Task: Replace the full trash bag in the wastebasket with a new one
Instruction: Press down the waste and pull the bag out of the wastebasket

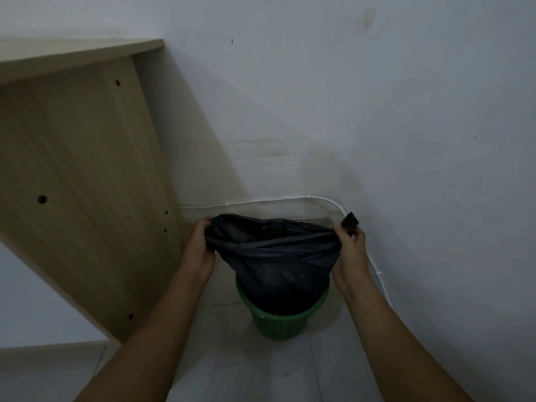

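The fingers (206, 225) of the left hand (197, 248) are curling over the mouth edge of the black trash bag (272, 256), while the right hand (349, 248) is pinching the opposite edge and also clamping a small dark folded thing (350, 223), perhaps the new bag. Both are stretching the mouth wide, probably to lift evenly without spilling. The bag's lower part is sitting in the green wastebasket (278, 322) on the tiled floor (261, 372), near the wall beside a wooden cabinet (81, 184).
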